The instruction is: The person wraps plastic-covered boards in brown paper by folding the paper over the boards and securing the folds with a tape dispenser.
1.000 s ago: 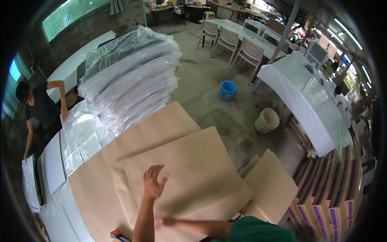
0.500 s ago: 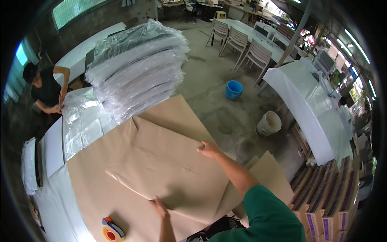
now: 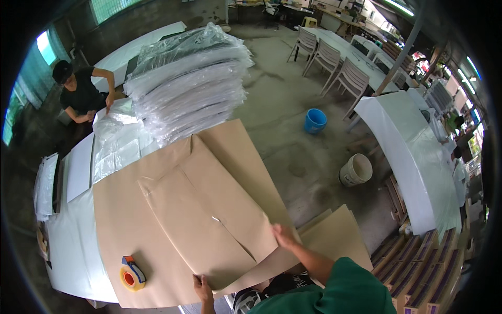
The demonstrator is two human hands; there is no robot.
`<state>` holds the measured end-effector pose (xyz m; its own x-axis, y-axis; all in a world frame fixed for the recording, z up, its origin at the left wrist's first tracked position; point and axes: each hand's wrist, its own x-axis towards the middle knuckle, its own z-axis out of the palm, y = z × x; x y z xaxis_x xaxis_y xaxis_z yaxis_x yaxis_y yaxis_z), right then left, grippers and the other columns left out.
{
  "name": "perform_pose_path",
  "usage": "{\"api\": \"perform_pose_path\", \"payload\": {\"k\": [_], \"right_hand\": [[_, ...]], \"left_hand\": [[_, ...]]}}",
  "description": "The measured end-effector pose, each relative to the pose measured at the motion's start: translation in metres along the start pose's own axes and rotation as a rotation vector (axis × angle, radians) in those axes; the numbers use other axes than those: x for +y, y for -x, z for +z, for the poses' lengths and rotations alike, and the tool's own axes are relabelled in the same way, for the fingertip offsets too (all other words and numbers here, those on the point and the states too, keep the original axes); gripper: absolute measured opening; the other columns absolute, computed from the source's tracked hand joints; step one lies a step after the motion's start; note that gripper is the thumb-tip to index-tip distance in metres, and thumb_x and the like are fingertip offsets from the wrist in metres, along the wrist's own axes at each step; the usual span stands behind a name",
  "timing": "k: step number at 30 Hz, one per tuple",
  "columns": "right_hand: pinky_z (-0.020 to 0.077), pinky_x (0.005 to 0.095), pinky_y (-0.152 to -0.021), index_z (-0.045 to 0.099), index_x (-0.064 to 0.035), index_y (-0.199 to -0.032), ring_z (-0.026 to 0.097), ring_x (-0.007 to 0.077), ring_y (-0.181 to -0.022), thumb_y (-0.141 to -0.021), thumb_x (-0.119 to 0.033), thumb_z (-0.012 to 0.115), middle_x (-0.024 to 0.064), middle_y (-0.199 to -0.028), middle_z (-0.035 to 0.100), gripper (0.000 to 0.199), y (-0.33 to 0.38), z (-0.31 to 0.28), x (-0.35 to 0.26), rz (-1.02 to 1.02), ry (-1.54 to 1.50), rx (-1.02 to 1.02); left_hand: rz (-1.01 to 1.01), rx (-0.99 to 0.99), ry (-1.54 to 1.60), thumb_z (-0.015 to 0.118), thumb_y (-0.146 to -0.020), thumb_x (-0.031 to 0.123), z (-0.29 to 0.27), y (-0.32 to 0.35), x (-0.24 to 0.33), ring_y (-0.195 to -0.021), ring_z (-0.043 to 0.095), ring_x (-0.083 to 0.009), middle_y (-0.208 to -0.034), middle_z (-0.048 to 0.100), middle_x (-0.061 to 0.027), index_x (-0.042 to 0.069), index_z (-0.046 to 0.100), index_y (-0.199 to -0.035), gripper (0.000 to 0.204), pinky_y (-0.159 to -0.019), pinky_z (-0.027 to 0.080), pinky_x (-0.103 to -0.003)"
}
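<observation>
A folded brown kraft paper wrap [image 3: 209,193] lies on a larger sheet of the same paper [image 3: 117,220], with a small tear or crease in its upper layer. My right hand [image 3: 285,237] grips the wrap's right corner with its fingers closed on the edge, slightly blurred. At the near left corner, my left hand [image 3: 203,289] pinches the paper's edge; its thumb is on top, and part of the hand is hidden by the angle. To the left of this hand a tape dispenser [image 3: 132,275] with a yellowish roll rests on the sheet.
A tall stack of plastic-wrapped flat packs [image 3: 188,89] stands beyond the paper. At far left, a co-worker [image 3: 86,94] handles clear film. Buckets, blue [image 3: 315,121] and white [image 3: 356,170], stand on the floor. Stacked cartons [image 3: 423,272] sit at right.
The wrap's near flap now lies flatter and squarer. My right hand has come nearer, from the far edge to the right corner; my left hand has moved down to the near corner. The view has shifted.
</observation>
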<state>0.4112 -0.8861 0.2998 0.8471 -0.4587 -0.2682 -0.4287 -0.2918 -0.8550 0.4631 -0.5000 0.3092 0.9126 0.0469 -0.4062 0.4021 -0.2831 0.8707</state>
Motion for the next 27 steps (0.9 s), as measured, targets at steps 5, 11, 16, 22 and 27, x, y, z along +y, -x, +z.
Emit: {"api": "perform_pose_path", "payload": {"k": [5,11,16,22,27], "right_hand": [[0.0456,0.0345,-0.063,0.056,0.0006,-0.068,0.057,0.0208,-0.065,-0.081,-0.047,0.059,0.0114,-0.066,0.058,0.050,-0.086,-0.030,-0.033,0.066,0.280,-0.202],[0.0462,0.0373,-0.072,0.052,0.0089,-0.095,0.060,0.0280,-0.079,-0.078,-0.049,0.062,0.0210,-0.088,0.060,0.062,-0.079,-0.021,-0.043,0.136,0.251,-0.277],[0.0452,0.0380,-0.077,0.054,0.0122,-0.099,0.059,0.0324,-0.087,-0.078,-0.052,0.060,0.0261,-0.094,0.060,0.067,-0.050,-0.002,-0.021,0.267,0.129,-0.325],[0.0460,0.0371,-0.075,0.056,0.0123,-0.093,0.060,0.0298,-0.085,-0.080,-0.051,0.058,0.0238,-0.090,0.062,0.065,-0.036,0.014,-0.008,0.246,0.044,-0.309],[0.0450,0.0361,-0.078,0.052,0.0118,-0.102,0.058,0.0284,-0.088,-0.079,-0.052,0.058,0.0215,-0.097,0.060,0.068,-0.039,0.002,-0.017,0.309,0.056,-0.359]], "left_hand": [[-0.027,0.240,-0.365,0.063,-0.078,0.033,0.009,-0.018,0.032,-0.059,0.056,-0.0151,-0.061,0.061,-0.0089,-0.005,0.066,-0.081,0.038,-0.057,0.044,-0.032],[-0.247,0.223,-0.567,0.069,-0.070,0.045,-0.013,-0.032,0.024,-0.066,0.063,-0.0250,-0.071,0.065,-0.0168,-0.006,0.066,-0.080,0.052,-0.070,0.049,-0.037],[-0.293,0.184,-0.450,0.070,-0.071,0.044,-0.012,-0.032,0.024,-0.058,0.061,-0.0223,-0.069,0.063,-0.0168,-0.010,0.062,-0.081,0.055,-0.052,0.051,-0.033],[-0.343,0.081,-0.279,0.064,-0.079,0.039,-0.019,-0.032,0.026,-0.053,0.060,-0.0181,-0.066,0.061,-0.0144,-0.010,0.060,-0.080,0.049,-0.040,0.050,-0.029],[-0.362,-0.275,-0.087,0.057,-0.086,0.036,-0.024,-0.031,0.033,-0.076,0.064,-0.0214,-0.085,0.062,-0.0131,-0.006,0.058,-0.090,0.042,-0.064,0.054,-0.033]]}}
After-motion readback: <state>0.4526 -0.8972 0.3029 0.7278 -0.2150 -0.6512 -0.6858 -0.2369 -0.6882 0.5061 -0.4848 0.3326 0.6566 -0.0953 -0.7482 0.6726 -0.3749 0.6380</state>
